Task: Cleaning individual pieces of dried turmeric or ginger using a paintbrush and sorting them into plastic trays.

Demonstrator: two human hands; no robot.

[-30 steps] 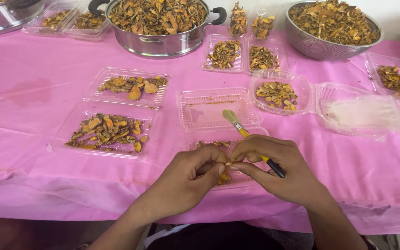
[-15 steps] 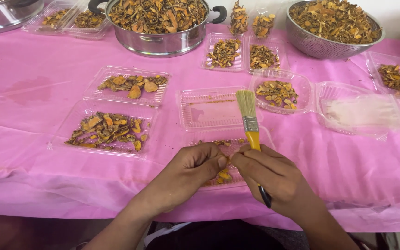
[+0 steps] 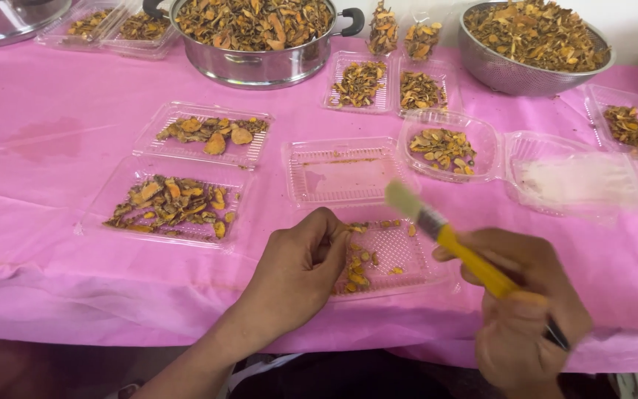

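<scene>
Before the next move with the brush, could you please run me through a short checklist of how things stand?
1. Brush held firmly in right hand: ok, the fingers wrap its yellow handle.
2. Bristles clear of the table: ok, raised above the open tray.
3. Left hand at the tray: ok, the fingers rest on its left edge among the slices.
4. Tray flat on the pink cloth: ok.
5. Piece gripped in left hand: cannot tell, the fingers hide it.
6. Empty lid half free of slices: ok, only crumbs show.

Yellow-handled brush (image 3: 448,240) tilted above clear tray (image 3: 407,255) of pieces.
</scene>
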